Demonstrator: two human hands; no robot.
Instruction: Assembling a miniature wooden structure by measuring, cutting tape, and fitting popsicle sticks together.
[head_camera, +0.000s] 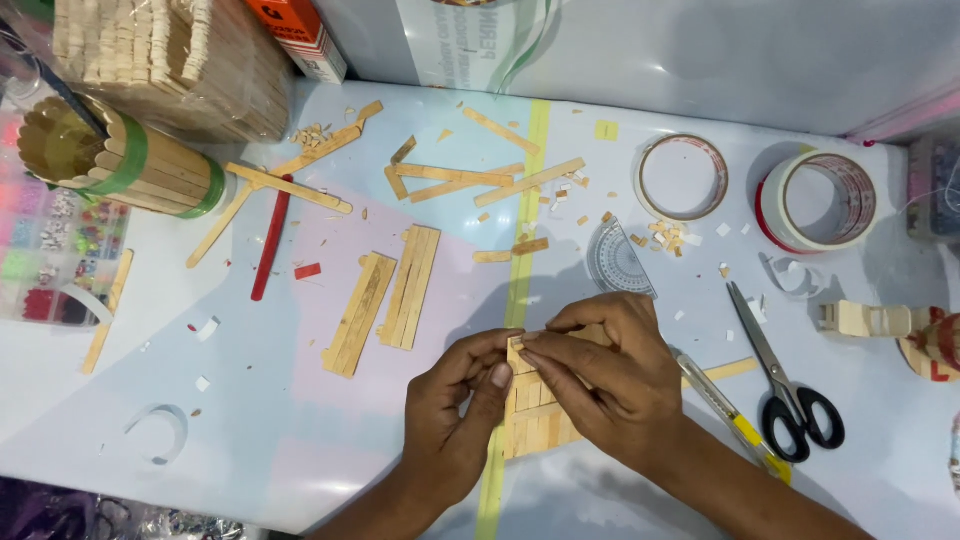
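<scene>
Head view: the panel of joined craft sticks (535, 415) lies flat at near centre, long axis running near-to-far, directly beneath both hands. The left hand (455, 400) and right hand (610, 370) pinch its far edge; scissors (785, 385) lie right.

A: Lighting check, head view. Bright, even, cool white. Source looks overhead and slightly far-side.

B: Shadows?

A: Soft ones. Left hand (455, 400) and right hand (610, 375) throw a faint dark patch on the table (250, 440) near them. Scissors (790, 385) have a thin shadow edge.

B: Glare?

A: Mild sheen on the glossy table and on the tape rolls (818, 200). Nothing blown out.

B: Focus?

A: Centre sharp. Corners softer, slight wide-angle bend at the left edge.
</scene>
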